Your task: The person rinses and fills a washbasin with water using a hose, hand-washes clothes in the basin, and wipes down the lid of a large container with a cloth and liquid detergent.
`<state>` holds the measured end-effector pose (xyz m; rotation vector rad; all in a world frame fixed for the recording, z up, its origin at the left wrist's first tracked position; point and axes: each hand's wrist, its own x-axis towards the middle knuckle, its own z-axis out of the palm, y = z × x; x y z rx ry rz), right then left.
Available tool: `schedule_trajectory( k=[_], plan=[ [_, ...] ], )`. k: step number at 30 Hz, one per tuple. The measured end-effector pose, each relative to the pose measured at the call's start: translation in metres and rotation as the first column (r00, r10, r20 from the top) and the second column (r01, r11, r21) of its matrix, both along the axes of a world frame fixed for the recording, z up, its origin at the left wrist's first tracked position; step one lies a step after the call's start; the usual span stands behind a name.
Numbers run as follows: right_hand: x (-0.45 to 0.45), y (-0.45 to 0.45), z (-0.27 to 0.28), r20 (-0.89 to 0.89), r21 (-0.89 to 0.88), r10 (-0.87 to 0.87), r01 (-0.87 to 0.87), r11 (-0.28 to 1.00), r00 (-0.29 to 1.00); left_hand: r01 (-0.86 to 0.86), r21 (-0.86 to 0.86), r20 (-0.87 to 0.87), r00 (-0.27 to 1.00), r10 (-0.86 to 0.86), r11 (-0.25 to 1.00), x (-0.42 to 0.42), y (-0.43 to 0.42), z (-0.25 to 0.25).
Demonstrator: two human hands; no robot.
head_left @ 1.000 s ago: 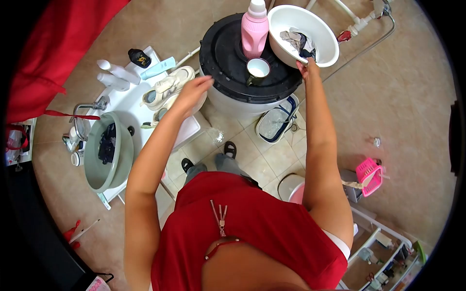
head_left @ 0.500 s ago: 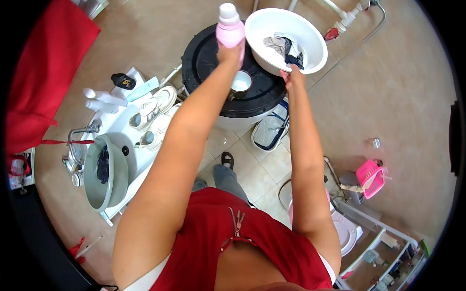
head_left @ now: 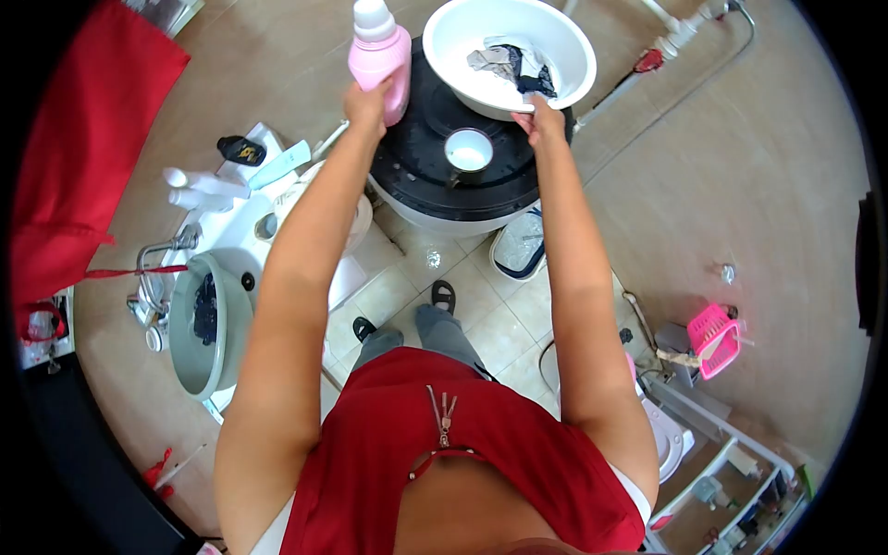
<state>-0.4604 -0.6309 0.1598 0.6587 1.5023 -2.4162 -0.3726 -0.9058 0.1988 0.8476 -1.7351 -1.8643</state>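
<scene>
A pink bottle with a white cap point(head_left: 377, 57) is gripped near its base by my left hand point(head_left: 367, 108), at the left edge of a black barrel lid point(head_left: 499, 185). My right hand point(head_left: 541, 120) has its fingers on the near rim of a white basin point(head_left: 578, 55). Grey, white and dark cloths point(head_left: 518, 67) lie inside the basin, which stands over the lid's far right part. Between my hands, a cup with a white inside point(head_left: 469, 150) rests on the lid.
At the left, a sink point(head_left: 227, 233) bears a green-grey basin point(head_left: 185, 347) with dark cloth, light shoes, white bottles point(head_left: 205, 182) and a light blue tube point(head_left: 279, 165). A clear container point(head_left: 518, 248) stands on the floor by the barrel. A pink basket point(head_left: 712, 340) is at the right.
My left hand has reached to the pink bottle, taken hold of it and moved it left across the lid. The white basin and my right hand have shifted left too.
</scene>
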Motion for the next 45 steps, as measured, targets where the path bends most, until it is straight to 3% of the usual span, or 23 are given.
schedule_trajectory(
  k=[3,4,6,7,9,11,13,15,18,19,21,23,25,27,29,31,33,36,39,40,43,45],
  plan=[
    [-0.004,-0.003,-0.001,0.016,0.045,0.007,-0.008,0.999,1.000,0.094,-0.081,0.070,0.994,-0.089,0.992,0.007,-0.007,-0.046],
    [-0.005,-0.002,-0.005,0.008,0.068,0.043,-0.043,0.997,0.999,0.144,-0.146,0.082,0.988,-0.133,0.979,0.016,0.007,-0.026],
    [-0.003,0.003,-0.007,0.022,0.082,0.084,-0.085,0.993,0.996,0.062,-0.050,0.028,0.998,-0.061,0.997,0.003,0.011,-0.051],
    [-0.001,0.004,-0.005,0.035,0.071,0.091,-0.093,0.993,0.995,-0.075,-0.077,0.104,0.991,0.083,0.994,-0.008,0.009,-0.071],
    [0.000,0.004,-0.007,0.027,0.091,0.107,-0.109,0.990,0.994,-0.180,-0.051,0.152,0.971,0.186,0.982,-0.004,0.022,-0.061],
    [0.001,0.004,-0.009,0.015,0.080,0.133,-0.134,0.988,0.991,-0.168,-0.264,0.165,0.962,0.216,0.950,0.002,0.034,-0.056],
    [0.005,0.002,-0.004,0.025,0.086,0.106,-0.108,0.990,0.994,-0.199,-0.310,0.120,0.962,0.245,0.930,0.002,0.036,-0.058],
    [0.005,0.004,-0.003,0.029,0.120,0.096,-0.098,0.988,0.995,-0.178,-0.285,0.207,0.948,0.241,0.942,0.008,0.033,-0.059],
    [0.002,0.012,-0.011,0.010,0.112,0.147,-0.147,0.983,0.989,-0.115,-0.074,0.215,0.968,0.129,0.991,0.027,0.018,-0.057],
    [-0.011,0.022,-0.022,0.069,0.102,0.212,-0.218,0.971,0.975,-0.118,-0.201,0.236,0.958,0.165,0.973,0.037,0.016,-0.053],
    [0.008,0.016,-0.006,-0.017,0.198,0.175,-0.168,0.966,0.984,-0.133,-0.318,0.201,0.958,0.204,0.939,0.064,0.011,-0.036],
    [0.018,0.023,-0.002,-0.059,0.216,0.223,-0.205,0.954,0.973,-0.163,-0.402,0.061,0.977,0.204,0.901,0.100,-0.002,-0.024],
    [0.039,0.028,0.003,-0.134,0.317,0.237,-0.184,0.930,0.962,-0.189,-0.594,-0.082,0.981,0.175,0.782,0.138,-0.034,-0.034],
    [0.064,0.029,0.013,-0.140,0.406,0.203,-0.130,0.905,0.969,-0.203,-0.498,-0.163,0.977,0.139,0.843,0.201,-0.060,-0.006],
    [0.091,0.036,0.015,-0.168,0.444,0.187,-0.095,0.891,0.968,-0.275,-0.628,-0.119,0.959,0.258,0.728,0.267,-0.090,0.017],
    [0.117,0.042,0.010,-0.205,0.467,0.178,-0.063,0.882,0.962,-0.364,-0.698,-0.190,0.925,0.330,0.616,0.332,-0.127,0.026],
    [0.142,0.043,0.003,-0.245,0.504,0.172,-0.026,0.863,0.954,-0.308,-0.815,-0.063,0.889,0.453,0.491,0.397,-0.165,0.038],
    [0.188,0.021,-0.006,-0.286,0.530,0.192,-0.013,0.848,0.939,-0.066,-0.823,0.310,0.780,0.544,0.564,0.483,-0.230,0.018],
    [0.246,-0.038,0.007,-0.329,0.599,0.289,-0.037,0.800,0.899,0.299,-0.599,0.749,0.536,0.389,0.743,0.548,-0.302,-0.015],
    [0.265,-0.061,0.010,-0.347,0.622,0.365,-0.079,0.779,0.864,0.413,-0.562,0.805,0.470,0.361,0.717,0.568,-0.331,-0.039],
    [0.335,-0.139,0.035,-0.389,0.686,0.593,-0.208,0.698,0.705,0.393,-0.283,0.937,0.306,0.166,0.875,0.603,-0.420,-0.102],
    [0.376,-0.189,0.047,-0.377,0.683,0.706,-0.335,0.649,0.599,0.430,-0.214,0.971,0.188,0.145,0.877,0.590,-0.424,-0.092]
  ],
)
